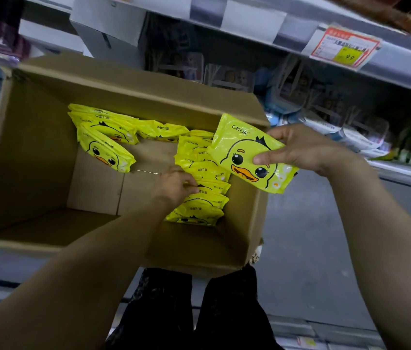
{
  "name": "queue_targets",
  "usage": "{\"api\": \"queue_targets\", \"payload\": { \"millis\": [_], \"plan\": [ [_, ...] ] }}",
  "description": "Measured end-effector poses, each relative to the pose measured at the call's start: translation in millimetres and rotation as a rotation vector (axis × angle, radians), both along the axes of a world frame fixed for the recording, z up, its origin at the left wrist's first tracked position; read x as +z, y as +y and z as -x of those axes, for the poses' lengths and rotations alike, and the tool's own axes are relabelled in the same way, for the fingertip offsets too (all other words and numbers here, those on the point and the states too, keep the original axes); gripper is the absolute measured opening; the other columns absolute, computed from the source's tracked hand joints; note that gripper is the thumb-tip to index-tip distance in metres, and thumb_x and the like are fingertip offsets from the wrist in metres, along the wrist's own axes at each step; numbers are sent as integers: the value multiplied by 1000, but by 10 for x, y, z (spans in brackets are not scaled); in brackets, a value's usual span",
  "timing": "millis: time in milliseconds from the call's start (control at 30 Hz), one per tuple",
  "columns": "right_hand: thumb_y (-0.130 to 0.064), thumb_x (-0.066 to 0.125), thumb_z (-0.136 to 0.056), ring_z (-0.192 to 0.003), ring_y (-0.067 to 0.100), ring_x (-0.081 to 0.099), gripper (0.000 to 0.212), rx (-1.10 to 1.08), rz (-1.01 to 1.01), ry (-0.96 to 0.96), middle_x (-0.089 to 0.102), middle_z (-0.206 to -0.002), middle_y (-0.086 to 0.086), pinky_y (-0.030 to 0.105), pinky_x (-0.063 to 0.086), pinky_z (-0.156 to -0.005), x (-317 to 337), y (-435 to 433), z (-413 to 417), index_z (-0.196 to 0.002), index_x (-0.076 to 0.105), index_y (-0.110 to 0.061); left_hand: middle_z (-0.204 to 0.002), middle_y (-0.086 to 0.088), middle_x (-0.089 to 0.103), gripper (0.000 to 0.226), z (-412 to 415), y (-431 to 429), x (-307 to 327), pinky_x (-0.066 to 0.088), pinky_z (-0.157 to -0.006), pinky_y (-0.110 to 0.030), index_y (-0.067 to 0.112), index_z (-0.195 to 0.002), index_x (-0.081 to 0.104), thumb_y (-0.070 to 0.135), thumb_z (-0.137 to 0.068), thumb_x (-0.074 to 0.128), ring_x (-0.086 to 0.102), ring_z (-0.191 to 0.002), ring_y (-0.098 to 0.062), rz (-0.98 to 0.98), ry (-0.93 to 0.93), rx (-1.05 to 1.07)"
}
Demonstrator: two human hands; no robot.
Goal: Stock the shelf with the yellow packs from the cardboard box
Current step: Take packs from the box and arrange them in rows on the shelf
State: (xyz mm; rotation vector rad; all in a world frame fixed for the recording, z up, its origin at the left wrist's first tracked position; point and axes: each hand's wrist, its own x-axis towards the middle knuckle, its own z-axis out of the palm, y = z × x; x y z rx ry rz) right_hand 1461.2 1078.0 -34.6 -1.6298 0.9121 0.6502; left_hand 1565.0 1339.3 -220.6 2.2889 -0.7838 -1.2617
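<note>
The left hand point(174, 184) has its fingertips buried among the packs point(199, 200), so its grip cannot be told. The held pack point(244, 147) hides some fingers of the right hand point(307, 150). Goods point(300, 92) at far right are blurred, the price tag point(345, 48) unreadable; the top edge cuts the shelf point(297, 34).

Dim store aisle, grey floor point(325, 248), red-bordered price label point(345, 48)
</note>
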Motion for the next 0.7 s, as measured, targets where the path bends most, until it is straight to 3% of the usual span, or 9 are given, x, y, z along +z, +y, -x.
{"api": "queue_targets", "payload": {
  "millis": [133,300,367,433,500,700],
  "plan": [
    [-21,86,-68,-72,9,73,30,-71,-29,-62,78,-86,-4,20,58,-65,-49,10,49,-96,75,-17,-106,-3,63,31,28,42,-17,41,-96,-32,23,-104,77,40,-77,79,52,-114,-23,-15,-12,-95],
    [-24,87,-67,-80,13,74,37,-58,-24,-83,78,-91,-3,25,59,-75,-84,6,45,-102,75,-14,-122,-1,66,45,31,63,-28,45,-100,-38,26,-116,72,50,-77,76,56,-116,-23,-88,-12,-94],
    [-28,86,-62,-84,17,75,44,-69,-38,-91,78,-92,-2,31,60,-80,-98,8,44,-103,75,-13,-112,-1,69,38,13,31,-18,51,-91,-35,21,-109,73,41,-77,79,63,-104,-22,-106,73,-33],
    [-30,86,-60,-87,21,75,47,-72,-45,-94,78,-93,0,34,60,-83,-113,10,49,-102,75,-13,-92,-2,70,19,3,0,-22,54,-79,-36,22,-88,74,34,-76,82,66,-91,-25,-101,112,3],
    [-30,86,-61,-88,22,75,45,-67,-50,-93,78,-93,-1,36,60,-84,-126,7,50,-102,76,-15,-80,0,66,18,-16,-4,-42,54,-72,-37,28,-72,66,34,-74,83,65,-83,-25,-116,96,-15],
    [-25,85,-69,-89,21,75,35,-50,-60,-83,78,-94,-1,31,60,-83,-130,-15,28,-102,76,-15,-89,1,68,26,31,-19,-61,50,-78,-32,31,-78,63,52,-73,78,61,-90,-20,-237,15,-267]
  ]
}}
